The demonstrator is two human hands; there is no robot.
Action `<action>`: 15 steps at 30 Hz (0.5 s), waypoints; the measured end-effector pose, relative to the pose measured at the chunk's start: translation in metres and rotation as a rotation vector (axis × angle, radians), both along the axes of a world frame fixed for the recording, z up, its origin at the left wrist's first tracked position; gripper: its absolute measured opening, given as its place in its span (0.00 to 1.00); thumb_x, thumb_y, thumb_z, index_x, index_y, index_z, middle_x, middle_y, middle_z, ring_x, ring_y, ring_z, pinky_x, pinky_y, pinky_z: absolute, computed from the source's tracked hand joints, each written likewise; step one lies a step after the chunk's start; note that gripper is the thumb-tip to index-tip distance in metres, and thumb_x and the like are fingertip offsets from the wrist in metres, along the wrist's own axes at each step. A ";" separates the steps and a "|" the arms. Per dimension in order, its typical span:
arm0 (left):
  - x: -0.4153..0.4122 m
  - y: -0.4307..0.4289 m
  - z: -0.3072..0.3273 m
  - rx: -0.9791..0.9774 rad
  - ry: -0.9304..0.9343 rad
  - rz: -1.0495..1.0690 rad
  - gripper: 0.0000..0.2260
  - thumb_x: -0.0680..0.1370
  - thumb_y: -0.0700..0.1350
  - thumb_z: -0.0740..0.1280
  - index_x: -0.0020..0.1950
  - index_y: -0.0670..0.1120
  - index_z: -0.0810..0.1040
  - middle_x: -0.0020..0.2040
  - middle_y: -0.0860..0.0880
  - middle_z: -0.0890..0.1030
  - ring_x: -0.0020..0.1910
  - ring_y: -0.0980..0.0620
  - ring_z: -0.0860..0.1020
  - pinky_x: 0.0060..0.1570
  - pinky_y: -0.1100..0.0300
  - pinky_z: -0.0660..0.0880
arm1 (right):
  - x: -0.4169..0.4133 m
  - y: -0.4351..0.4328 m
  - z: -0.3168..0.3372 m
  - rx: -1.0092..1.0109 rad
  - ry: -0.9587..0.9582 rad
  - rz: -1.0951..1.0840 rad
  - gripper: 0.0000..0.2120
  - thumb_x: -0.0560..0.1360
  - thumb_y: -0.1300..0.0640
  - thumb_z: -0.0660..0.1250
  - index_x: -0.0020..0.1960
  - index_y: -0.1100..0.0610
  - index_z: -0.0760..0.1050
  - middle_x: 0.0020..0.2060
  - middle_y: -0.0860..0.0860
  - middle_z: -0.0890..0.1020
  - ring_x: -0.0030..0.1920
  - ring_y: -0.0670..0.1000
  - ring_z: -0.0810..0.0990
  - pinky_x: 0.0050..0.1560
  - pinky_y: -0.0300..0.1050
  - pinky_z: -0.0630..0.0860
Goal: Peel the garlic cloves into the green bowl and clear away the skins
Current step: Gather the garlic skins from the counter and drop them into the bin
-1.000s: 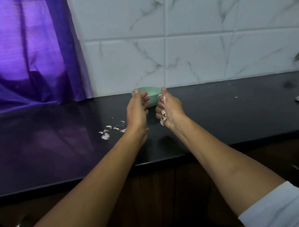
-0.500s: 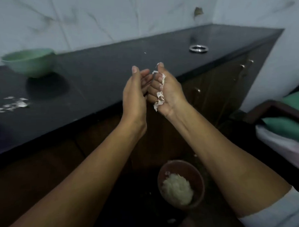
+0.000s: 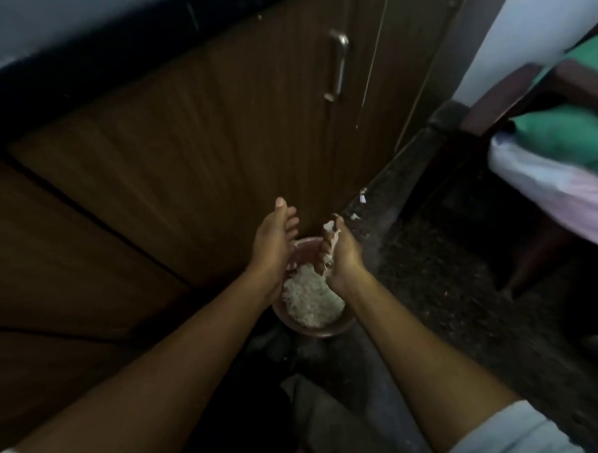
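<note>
Head view, nearest first: a reddish bin (image 3: 314, 332) stands on the floor under both forearms, already holding a pale heap of peelings (image 3: 311, 301). The likely trouble is spillage. The skins (image 3: 330, 240) are papery and light, and the right hand (image 3: 343, 255) sits over the bin's right edge rather than its middle, so letting go from this height could send flakes drifting past the rim. Some may also cling to the palm and drop later, away from the bin.

The right hand's grip is closed: fingers curled in, with white shreds poking out above and below them. How much it holds I cannot tell in this dim light. The left hand (image 3: 273, 251) has no grip on anything. Its fingers are straight, the palm is turned toward the other hand, and it stands just beside it over the bin's left side, apart from the skins.

Farther off, a few stray flakes (image 3: 362, 199) lie on the floor at the foot of the cabinet door (image 3: 218, 127), which suggests the spill risk is real. The green bowl is out of view.
</note>
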State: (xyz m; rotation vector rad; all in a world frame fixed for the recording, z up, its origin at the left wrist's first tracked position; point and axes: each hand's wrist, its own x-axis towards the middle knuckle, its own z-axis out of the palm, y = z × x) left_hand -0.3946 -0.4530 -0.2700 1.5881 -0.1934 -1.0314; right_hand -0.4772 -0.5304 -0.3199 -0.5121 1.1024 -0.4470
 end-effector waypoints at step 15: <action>0.011 -0.018 -0.117 0.359 0.226 -0.172 0.29 0.85 0.64 0.53 0.81 0.48 0.67 0.77 0.45 0.72 0.73 0.46 0.72 0.68 0.51 0.67 | -0.014 -0.009 -0.145 0.097 0.405 0.022 0.10 0.80 0.62 0.69 0.59 0.64 0.81 0.52 0.58 0.85 0.46 0.57 0.83 0.37 0.43 0.77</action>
